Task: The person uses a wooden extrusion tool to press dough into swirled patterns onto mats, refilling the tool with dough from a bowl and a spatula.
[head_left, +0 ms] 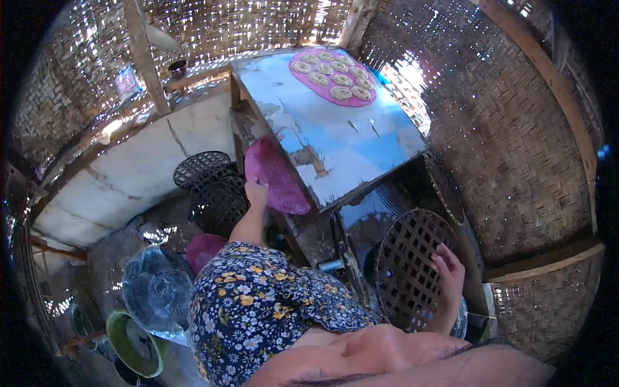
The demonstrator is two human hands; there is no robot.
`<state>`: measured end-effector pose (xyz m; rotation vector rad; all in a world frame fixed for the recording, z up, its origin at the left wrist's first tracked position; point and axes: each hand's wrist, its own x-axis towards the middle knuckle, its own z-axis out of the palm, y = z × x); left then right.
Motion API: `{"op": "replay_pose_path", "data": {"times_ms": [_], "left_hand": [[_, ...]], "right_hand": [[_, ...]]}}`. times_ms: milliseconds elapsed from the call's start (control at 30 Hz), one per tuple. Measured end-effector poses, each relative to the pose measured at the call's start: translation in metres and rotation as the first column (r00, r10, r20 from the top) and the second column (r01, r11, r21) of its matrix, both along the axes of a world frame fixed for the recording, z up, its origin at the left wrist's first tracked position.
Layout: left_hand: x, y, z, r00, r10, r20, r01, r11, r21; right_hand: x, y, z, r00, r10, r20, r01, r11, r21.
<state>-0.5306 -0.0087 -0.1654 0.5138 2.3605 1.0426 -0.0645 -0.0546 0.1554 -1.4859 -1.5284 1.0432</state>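
My left hand (256,191) is closed on the near edge of a magenta round sheet (274,173), which hangs tilted beside the table's left side. My right hand (449,272) is raised on the right, in front of a dark openwork woven tray (407,258). Its fingers are loosely bent and a little apart, with nothing visible in them. On the worn blue-and-white table (322,145), a pink round mat (314,93) carries several pale coils of noodle-like strands (342,80).
Dark openwork trays (219,200) stand against the low pale wall (148,174) on the left. Lower left are a clear plastic bundle (155,290), a green-rimmed basin (116,335) and another magenta item (204,250). Woven bamboo walls (509,142) close in the space; a wooden post (147,58) stands upper left.
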Motion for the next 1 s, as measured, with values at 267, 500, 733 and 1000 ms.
{"op": "replay_pose_path", "data": {"times_ms": [267,500,733,1000], "left_hand": [[-0.007,0.014,0.020,0.905,0.332,0.266,-0.424,0.662,0.618],[0.100,-0.048,0.266,0.953,-0.171,0.252,-0.253,0.015,0.967],[0.273,-0.037,0.315,0.702,-0.678,-0.217,0.423,0.153,0.893],[0.316,-0.027,0.284,-0.190,-0.980,0.064,0.407,-0.019,0.913]], "right_hand": [[0.050,-0.061,-0.005,0.993,-0.038,-0.109,0.037,0.999,-0.007],[0.004,-0.073,-0.033,0.953,0.293,0.080,-0.301,0.945,0.126],[-0.064,-0.053,-0.025,0.952,0.062,0.301,-0.238,0.769,0.593],[0.033,-0.033,-0.077,0.900,-0.432,-0.055,0.408,0.792,0.455]]}}
